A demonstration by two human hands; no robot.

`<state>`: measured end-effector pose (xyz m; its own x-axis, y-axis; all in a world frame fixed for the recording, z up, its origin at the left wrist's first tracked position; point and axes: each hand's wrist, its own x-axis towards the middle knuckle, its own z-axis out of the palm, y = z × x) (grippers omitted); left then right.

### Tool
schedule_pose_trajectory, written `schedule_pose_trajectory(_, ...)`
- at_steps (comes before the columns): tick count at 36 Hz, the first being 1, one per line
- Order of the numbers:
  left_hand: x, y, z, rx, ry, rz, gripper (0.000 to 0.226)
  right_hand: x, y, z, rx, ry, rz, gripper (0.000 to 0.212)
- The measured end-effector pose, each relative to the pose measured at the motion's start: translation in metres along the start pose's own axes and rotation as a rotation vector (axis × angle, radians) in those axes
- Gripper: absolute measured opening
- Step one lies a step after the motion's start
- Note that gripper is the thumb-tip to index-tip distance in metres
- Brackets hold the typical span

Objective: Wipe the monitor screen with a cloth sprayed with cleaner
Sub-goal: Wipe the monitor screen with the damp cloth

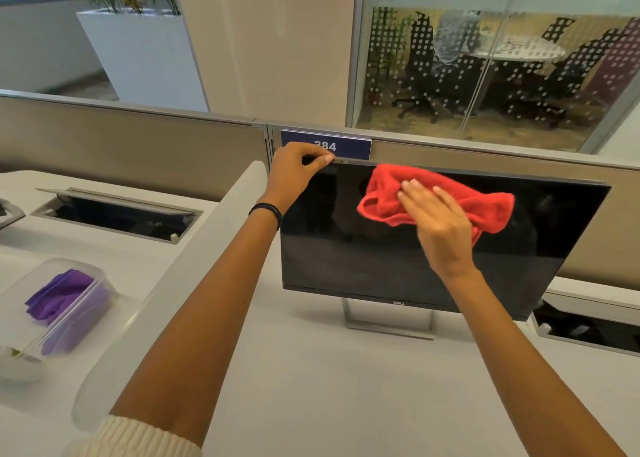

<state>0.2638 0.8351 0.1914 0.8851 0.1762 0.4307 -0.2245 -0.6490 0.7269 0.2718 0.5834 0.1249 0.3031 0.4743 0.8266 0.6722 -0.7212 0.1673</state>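
Well left of the left hand [294, 176], a clear tub [100, 280] holding a purple cloth [62, 293] sits on the desk [311, 370]. The left hand pinches the top left corner of the dark monitor [381, 266], fingers curled over its edge, just below the sign [349, 144] numbered 384. To its right, the right hand [436, 224] lies flat, fingers straight, pressing the red cloth [388, 196] against the monitor's upper middle.

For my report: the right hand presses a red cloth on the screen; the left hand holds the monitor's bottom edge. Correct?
No. In the head view the left hand holds the monitor's top edge, not the bottom. The right hand presses the red cloth on the screen.
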Motion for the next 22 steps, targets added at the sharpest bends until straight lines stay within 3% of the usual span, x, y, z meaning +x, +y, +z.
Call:
schedule_pose_trajectory(7,0.001,0.001,0.001,0.011,0.006,-0.018,0.027,-0.01,0.002,0.004,-0.02,0.008,0.016,0.034)
schedule_pose_trajectory(11,0.002,0.001,0.002,0.019,0.002,-0.02,0.027,-0.03,-0.01,0.011,0.02,-0.099,-0.075,0.031)
schedule_pose_trajectory(17,0.0,0.002,0.002,0.026,0.002,-0.016,0.027,-0.033,-0.006,0.003,0.046,-0.276,-0.172,0.05)
schedule_pose_trajectory(22,0.0,0.003,0.002,0.024,-0.001,-0.031,0.027,-0.009,0.009,-0.01,0.04,-0.127,-0.111,0.036)
